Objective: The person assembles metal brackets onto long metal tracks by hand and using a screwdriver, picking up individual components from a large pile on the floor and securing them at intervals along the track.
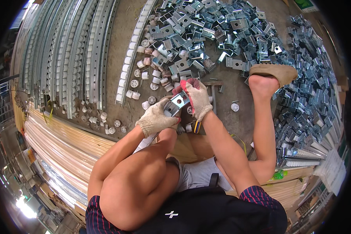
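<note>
Both of my hands wear cream knitted gloves, with red palm coating showing on the fingers. Between them is a shiny metal bracket [179, 101] with a round hole in its flat face. The fingers of my left hand [155, 118] are closed on its left end. On the opposite end, my right hand [199, 99] grips it with bent fingers. A white roller track [145, 143] shows in part below my left hand, beside my knee. A tool with a yellow and blue handle [197, 126] lies just below my right hand, and a hammer [214, 95] is to its right.
A large heap of metal brackets [238, 25] covers the far floor, with another pile [306, 89] along the right. Loose white rollers [153, 86] lie scattered beyond my hands. Long roller tracks [66, 54] stand in rows at left, above wrapped long strips [62, 142].
</note>
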`<action>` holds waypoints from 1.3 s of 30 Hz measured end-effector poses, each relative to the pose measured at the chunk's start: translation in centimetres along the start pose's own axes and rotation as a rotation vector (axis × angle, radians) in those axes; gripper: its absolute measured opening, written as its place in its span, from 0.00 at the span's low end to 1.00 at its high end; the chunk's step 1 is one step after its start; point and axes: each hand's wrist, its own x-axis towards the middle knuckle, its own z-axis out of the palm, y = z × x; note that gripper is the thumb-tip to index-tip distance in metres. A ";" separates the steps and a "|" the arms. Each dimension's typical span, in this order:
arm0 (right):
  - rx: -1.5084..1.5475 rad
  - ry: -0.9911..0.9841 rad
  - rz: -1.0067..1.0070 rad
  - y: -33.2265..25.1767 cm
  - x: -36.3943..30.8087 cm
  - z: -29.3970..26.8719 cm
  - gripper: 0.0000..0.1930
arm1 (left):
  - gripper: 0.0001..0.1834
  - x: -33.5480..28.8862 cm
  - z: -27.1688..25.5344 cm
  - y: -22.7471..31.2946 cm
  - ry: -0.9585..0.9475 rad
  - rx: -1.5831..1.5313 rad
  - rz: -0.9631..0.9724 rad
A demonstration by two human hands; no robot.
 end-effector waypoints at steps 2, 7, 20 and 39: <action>-0.026 -0.032 0.007 -0.2 0.2 0.0 0.08 | 0.46 -0.2 0.1 0.4 -0.005 -0.035 -0.020; -0.065 -0.061 0.003 -0.8 0.3 0.3 0.07 | 0.41 -0.2 1.0 0.0 0.066 -0.012 0.034; -0.070 -0.211 -0.094 -0.7 0.8 0.0 0.08 | 0.32 -0.9 1.5 0.8 0.138 0.001 0.042; -0.300 -0.327 -0.132 -1.4 -0.5 -0.3 0.03 | 0.37 -1.2 1.6 2.2 0.175 0.101 -0.058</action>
